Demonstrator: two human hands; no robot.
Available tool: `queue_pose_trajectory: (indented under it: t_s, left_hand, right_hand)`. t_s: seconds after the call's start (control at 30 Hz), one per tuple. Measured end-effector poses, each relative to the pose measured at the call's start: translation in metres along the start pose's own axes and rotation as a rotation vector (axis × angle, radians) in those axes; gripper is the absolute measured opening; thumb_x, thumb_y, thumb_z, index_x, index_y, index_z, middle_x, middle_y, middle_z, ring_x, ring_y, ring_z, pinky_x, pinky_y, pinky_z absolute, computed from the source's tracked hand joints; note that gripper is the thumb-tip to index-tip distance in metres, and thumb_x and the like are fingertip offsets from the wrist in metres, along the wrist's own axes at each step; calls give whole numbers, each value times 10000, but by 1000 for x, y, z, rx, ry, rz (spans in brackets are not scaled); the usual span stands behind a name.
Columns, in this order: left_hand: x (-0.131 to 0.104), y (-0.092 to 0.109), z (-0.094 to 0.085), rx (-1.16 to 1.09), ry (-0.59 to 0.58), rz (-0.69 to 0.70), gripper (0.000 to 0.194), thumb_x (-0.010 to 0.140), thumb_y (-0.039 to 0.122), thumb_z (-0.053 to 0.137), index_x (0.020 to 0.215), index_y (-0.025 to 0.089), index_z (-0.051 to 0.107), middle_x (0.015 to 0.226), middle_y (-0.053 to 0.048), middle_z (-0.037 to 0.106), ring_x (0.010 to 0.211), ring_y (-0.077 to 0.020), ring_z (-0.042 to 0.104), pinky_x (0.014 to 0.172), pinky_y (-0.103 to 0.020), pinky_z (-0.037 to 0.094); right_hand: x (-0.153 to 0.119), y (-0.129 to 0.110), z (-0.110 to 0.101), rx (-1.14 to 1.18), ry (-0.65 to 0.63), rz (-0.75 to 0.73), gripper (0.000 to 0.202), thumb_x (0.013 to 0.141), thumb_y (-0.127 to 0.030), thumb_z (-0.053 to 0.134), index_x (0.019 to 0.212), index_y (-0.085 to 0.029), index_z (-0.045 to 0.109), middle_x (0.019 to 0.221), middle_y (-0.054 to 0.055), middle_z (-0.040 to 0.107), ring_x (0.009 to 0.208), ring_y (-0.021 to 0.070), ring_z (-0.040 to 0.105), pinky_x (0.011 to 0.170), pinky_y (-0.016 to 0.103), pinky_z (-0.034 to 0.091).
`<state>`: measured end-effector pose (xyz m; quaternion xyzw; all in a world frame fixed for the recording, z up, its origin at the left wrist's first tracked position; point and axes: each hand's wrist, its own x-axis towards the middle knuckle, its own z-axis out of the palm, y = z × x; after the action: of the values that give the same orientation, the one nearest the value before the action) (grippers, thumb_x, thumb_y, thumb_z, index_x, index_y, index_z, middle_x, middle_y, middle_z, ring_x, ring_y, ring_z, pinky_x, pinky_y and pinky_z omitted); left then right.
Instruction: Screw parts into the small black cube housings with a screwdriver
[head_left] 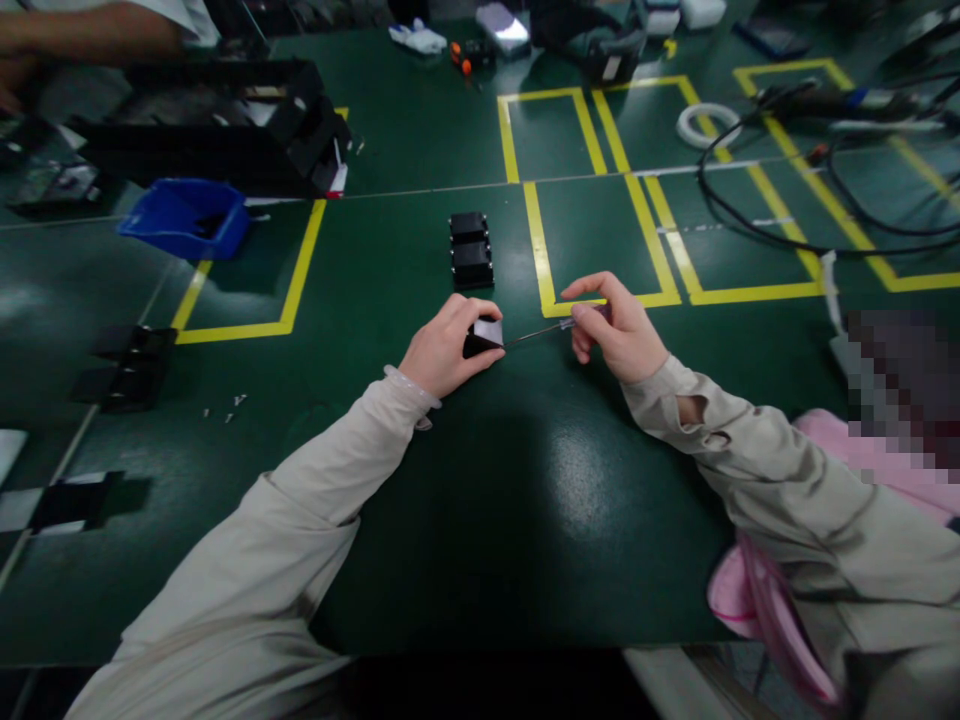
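Observation:
My left hand [448, 348] is closed around a small black block [477, 343] with a pale top face, resting at the middle of the green table. In my right hand [619, 330] is a screwdriver [534, 335], its handle pinched between the fingers and its thin shaft pointing left. The shaft's tip meets the right side of the block, near my left thumb; the exact contact point is too small to make out. Just beyond my left hand stands a pair of black blocks [471, 250] with small shiny screws along their sides.
Left of me are loose screws [236, 402], more black parts [127, 368] and a blue bin [187, 220]. Behind that bin stands a long black housing [217, 125], with another person's arm [90, 35] nearby. A black cable [720, 205] and a white tape roll [708, 125] lie at right.

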<state>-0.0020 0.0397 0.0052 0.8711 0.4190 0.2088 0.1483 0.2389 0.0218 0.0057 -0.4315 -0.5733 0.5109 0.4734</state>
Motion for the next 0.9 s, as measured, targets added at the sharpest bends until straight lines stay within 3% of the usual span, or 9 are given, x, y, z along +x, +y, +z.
queue_pose_trajectory:
  t_s: [0.07,0.23,0.4,0.57,0.73,0.9]
  left_hand:
    - [0,0,0,-1,-1,-5,365,825,268,689,1141,207,516,1114,-58,561,1017,-214,582,856,-365,512]
    - [0,0,-1,-2,0,1,362,829,270,683,1143,209,513,1113,-59,560,1013,-213,580,852,-363,511]
    - [0,-1,0,-1,2,9,356,833,271,681,1141,206,514,1110,-55,560,1025,-207,576,868,-353,502]
    - [0,1,-1,-2,3,9,356,833,264,684,1140,201,514,1110,-57,561,1022,-206,574,869,-354,501]
    - [0,1,0,-7,1,-1,362,827,267,692,1138,209,516,1111,-57,564,1017,-212,580,864,-366,509]
    - [0,0,-1,-3,2,4,366,830,264,688,1147,209,513,1116,-60,562,1026,-212,577,868,-366,508]
  right_hand:
    - [0,0,0,-3,2,5,201,872,-370,604,966,-233,490,451,-112,453,358,79,457,377,227,381]
    - [1,1,0,-22,2,19,240,879,-464,580,890,-237,503,393,-138,311,299,67,352,347,242,357]
    - [1,1,0,-19,9,0,229,865,-378,607,981,-245,461,479,-107,456,365,84,452,376,239,367]
    - [1,3,0,-17,18,16,209,879,-419,577,922,-238,483,395,-136,318,301,81,355,345,249,344]
    - [0,2,0,-33,6,-17,220,862,-347,605,998,-252,460,497,-101,460,365,93,452,375,256,347]
    - [0,1,0,-30,12,14,211,875,-430,579,925,-247,485,410,-128,323,314,87,365,356,263,342]
